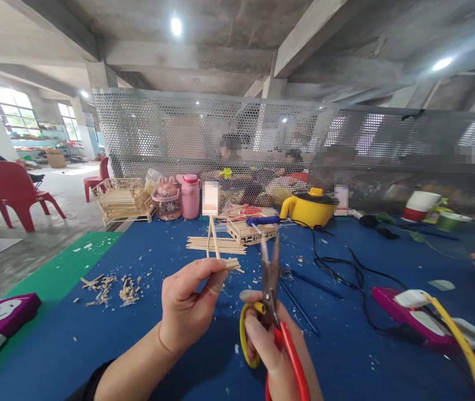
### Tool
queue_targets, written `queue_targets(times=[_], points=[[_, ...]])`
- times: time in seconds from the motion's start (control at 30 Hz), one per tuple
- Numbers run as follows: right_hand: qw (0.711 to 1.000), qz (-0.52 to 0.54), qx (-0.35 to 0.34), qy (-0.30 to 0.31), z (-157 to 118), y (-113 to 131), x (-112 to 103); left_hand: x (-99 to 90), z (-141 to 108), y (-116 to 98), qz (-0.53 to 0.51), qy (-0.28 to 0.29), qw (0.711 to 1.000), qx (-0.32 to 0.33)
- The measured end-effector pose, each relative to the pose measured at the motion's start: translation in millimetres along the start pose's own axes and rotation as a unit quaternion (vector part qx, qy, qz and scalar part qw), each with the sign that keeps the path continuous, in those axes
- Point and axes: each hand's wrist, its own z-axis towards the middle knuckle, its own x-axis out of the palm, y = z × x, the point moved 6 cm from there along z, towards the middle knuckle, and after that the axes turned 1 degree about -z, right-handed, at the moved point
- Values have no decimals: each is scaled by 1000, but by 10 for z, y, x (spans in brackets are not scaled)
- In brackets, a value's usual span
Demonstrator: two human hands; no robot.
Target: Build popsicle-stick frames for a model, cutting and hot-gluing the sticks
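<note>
From my remote view, I saw two bare hands above a blue desk (pixel 74 345) dotted with pale scraps. My left hand (pixel 191 306) had its fingers pinched on thin wooden sticks (pixel 216 239): two rose in a narrow peak, with short pieces lying crosswise at the fingertips. My right hand (pixel 281 362) was wrapped around the yellow and red handles of a pair of scissors (pixel 270 278), blades pointing up and slightly parted, beside the sticks but not touching them. Beyond lay a bundle of loose sticks (pixel 214 245) and a wooden lattice piece (pixel 254 233). I judged that such slender wood called for a light, even pinch near its base, since squeezing could skew it, and for blades held clear of the left fingertips.
</note>
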Motion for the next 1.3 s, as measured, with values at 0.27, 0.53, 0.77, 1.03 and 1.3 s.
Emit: queue_targets(times=[0.27,0.53,0.77,1.03,1.3], points=[[994,93,-44,-39,270,379,-41,148,-33,-48,-12,69,997,-13],[994,63,-77,-48,356,493,-57,186,-100,38,-45,93,993,-62],[997,4,-81,-13,402,578,-47,253,-167,191,-191,124,953,-198],[996,-14,-89,-22,419,547,-29,319,-165,288,-242,105,912,-314],[995,-16,-94,-16,448,516,-53,319,-126,272,-208,147,921,-294]])
